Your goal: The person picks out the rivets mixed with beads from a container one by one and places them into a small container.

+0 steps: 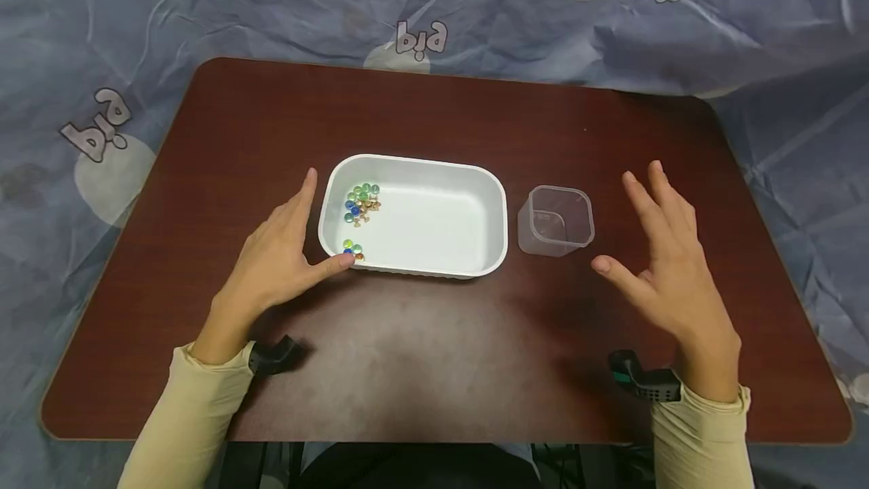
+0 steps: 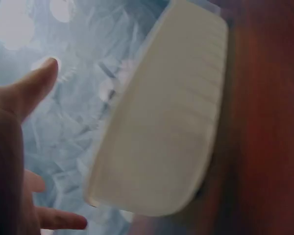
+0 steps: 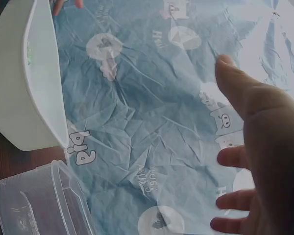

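A white oblong tray lies on the brown table, with green and blue glass marbles and small gold-coloured pieces gathered at its left end. My left hand is beside that end, fingers extended and thumb overlapping the tray's near left corner in the head view. To the tray's right stands a clear plastic container. My right hand is apart from it on the right, fingers and thumb spread, holding nothing. Both the tray side and the container show in the right wrist view.
The brown table has rounded corners. Blue patterned cloth spreads behind and around it. A dark wrist device is worn at my right cuff, another at my left.
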{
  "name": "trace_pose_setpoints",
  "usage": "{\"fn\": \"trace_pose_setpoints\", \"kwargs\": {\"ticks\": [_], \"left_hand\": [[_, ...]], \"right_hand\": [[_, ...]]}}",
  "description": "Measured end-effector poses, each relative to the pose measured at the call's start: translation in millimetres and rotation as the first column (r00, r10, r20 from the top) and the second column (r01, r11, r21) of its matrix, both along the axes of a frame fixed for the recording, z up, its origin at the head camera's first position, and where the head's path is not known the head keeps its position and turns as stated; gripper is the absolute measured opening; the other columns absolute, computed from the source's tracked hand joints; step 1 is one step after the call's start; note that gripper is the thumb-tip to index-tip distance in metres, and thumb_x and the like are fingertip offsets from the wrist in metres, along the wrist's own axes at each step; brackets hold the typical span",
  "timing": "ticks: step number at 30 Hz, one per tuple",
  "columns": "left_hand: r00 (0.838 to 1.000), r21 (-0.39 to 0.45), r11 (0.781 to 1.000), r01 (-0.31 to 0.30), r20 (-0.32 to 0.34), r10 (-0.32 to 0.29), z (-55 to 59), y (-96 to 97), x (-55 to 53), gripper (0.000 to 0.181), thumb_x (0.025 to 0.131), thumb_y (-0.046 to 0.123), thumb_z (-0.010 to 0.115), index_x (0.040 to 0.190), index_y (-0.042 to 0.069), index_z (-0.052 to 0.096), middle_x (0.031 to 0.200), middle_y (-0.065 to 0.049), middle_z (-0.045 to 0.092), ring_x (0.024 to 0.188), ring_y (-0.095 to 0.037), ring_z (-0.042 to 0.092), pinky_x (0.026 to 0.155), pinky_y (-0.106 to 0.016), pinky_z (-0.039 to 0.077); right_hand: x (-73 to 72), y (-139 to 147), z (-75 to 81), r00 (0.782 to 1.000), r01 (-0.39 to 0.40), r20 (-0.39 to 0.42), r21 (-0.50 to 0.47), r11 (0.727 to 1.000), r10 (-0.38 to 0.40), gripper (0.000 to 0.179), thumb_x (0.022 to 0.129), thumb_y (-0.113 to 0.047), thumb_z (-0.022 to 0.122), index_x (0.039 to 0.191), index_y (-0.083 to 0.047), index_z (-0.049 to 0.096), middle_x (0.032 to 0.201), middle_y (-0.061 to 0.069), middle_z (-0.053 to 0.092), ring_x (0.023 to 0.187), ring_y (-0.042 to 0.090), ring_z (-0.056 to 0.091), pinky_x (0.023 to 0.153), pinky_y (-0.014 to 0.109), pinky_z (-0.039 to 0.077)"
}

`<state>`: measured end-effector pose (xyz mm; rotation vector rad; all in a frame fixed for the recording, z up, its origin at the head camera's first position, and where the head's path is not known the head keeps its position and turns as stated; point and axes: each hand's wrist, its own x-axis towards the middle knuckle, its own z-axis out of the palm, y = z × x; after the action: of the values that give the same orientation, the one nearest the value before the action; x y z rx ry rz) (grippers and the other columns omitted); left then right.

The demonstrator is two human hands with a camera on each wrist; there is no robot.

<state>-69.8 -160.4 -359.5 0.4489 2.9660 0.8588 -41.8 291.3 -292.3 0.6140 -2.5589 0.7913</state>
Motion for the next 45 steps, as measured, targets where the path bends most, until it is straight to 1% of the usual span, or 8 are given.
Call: {"fn": "trace_pose_setpoints", "kwargs": {"ticks": [7, 10, 15, 23, 37, 41, 43, 45], "left_hand": [[0.999, 0.112, 0.994, 0.004, 0.053, -0.01, -26.3, 4.4, -2.4, 0.124, 0.077, 0.06, 0.076, 0.159, 0.022, -0.008, 0.162, -0.014, 0.02, 0.143, -0.036, 0.03, 0.105, -0.058, 0.033], [0.997, 0.139, 0.99, 0.011, 0.068, -0.021, -32.9, 5.6, -2.3, 0.126, 0.076, 0.06, 0.077, 0.159, 0.021, -0.009, 0.162, -0.014, 0.018, 0.143, -0.035, 0.03, 0.106, -0.056, 0.034], [0.996, 0.149, 0.988, 0.029, 0.076, -0.04, -39.9, 8.7, -4.4, 0.127, 0.077, 0.061, 0.077, 0.159, 0.015, -0.009, 0.158, -0.02, 0.027, 0.14, -0.037, 0.035, 0.105, -0.056, 0.034], [0.994, 0.17, 0.985, -0.005, 0.112, -0.015, -39.5, 10.7, -10.0, 0.128, 0.076, 0.062, 0.077, 0.159, 0.016, -0.009, 0.16, -0.018, 0.021, 0.143, -0.037, 0.029, 0.108, -0.056, 0.03], [0.995, 0.182, 0.983, 0.014, 0.096, -0.032, -39.2, 7.3, -12.0, 0.127, 0.077, 0.058, 0.079, 0.159, 0.013, -0.008, 0.156, -0.02, 0.03, 0.14, -0.037, 0.034, 0.107, -0.057, 0.03], [0.995, 0.184, 0.983, 0.014, 0.096, -0.032, -40.0, 6.1, -12.0, 0.127, 0.077, 0.058, 0.078, 0.159, 0.012, -0.008, 0.156, -0.02, 0.03, 0.14, -0.037, 0.034, 0.107, -0.056, 0.03], [0.995, 0.184, 0.983, 0.012, 0.099, -0.031, -40.9, 5.5, -11.6, 0.127, 0.077, 0.058, 0.078, 0.159, 0.012, -0.008, 0.157, -0.02, 0.029, 0.14, -0.037, 0.033, 0.108, -0.056, 0.03], [0.994, 0.18, 0.984, 0.009, 0.104, -0.028, -42.0, 4.9, -10.8, 0.128, 0.077, 0.058, 0.078, 0.159, 0.012, -0.008, 0.158, -0.02, 0.027, 0.14, -0.037, 0.033, 0.108, -0.056, 0.029]], "right_hand": [[-20.6, -4.3, -7.5, 0.992, 0.035, -0.121, -0.081, 0.996, -0.044, 0.094, 0.083, -0.075, 0.057, 0.142, -0.002, 0.052, 0.15, 0.015, 0.045, 0.135, 0.04, 0.041, 0.108, 0.048, 0.031], [-29.5, -9.0, -7.7, 0.988, 0.028, -0.15, -0.088, 0.996, -0.041, 0.092, 0.084, -0.073, 0.058, 0.139, 0.0, 0.054, 0.146, 0.017, 0.049, 0.13, 0.042, 0.046, 0.108, 0.043, 0.033], [-40.8, -15.9, -5.0, 0.981, 0.017, -0.192, -0.094, 0.995, -0.035, 0.089, 0.085, -0.072, 0.058, 0.135, 0.001, 0.057, 0.14, 0.017, 0.054, 0.124, 0.043, 0.051, 0.106, 0.038, 0.036], [-55.8, -22.7, 0.6, 0.978, 0.008, -0.208, -0.087, 0.996, -0.026, 0.088, 0.087, -0.072, 0.056, 0.134, 0.003, 0.057, 0.137, 0.019, 0.057, 0.125, 0.039, 0.052, 0.108, 0.039, 0.035], [-69.9, -39.0, 0.9, 0.983, -0.036, -0.186, -0.131, 0.991, 0.011, 0.084, 0.084, -0.068, 0.064, 0.125, 0.004, 0.064, 0.12, 0.019, 0.066, 0.109, 0.028, 0.061, 0.101, 0.023, 0.039], [-72.8, -44.8, -0.2, 0.984, -0.045, -0.175, -0.135, 0.99, 0.02, 0.08, 0.084, -0.067, 0.065, 0.12, 0.005, 0.067, 0.114, 0.019, 0.068, 0.106, 0.03, 0.063, 0.1, 0.023, 0.04], [-74.4, -47.4, -1.0, 0.986, -0.058, -0.165, -0.135, 0.989, 0.035, 0.075, 0.085, -0.063, 0.067, 0.118, 0.004, 0.068, 0.113, 0.019, 0.069, 0.106, 0.033, 0.063, 0.1, 0.024, 0.04], [-75.8, -49.8, -1.8, 0.987, -0.073, -0.154, -0.131, 0.989, 0.053, 0.063, 0.083, -0.049, 0.076, 0.118, 0.004, 0.069, 0.112, 0.018, 0.069, 0.104, 0.035, 0.063, 0.1, 0.023, 0.04]]}}
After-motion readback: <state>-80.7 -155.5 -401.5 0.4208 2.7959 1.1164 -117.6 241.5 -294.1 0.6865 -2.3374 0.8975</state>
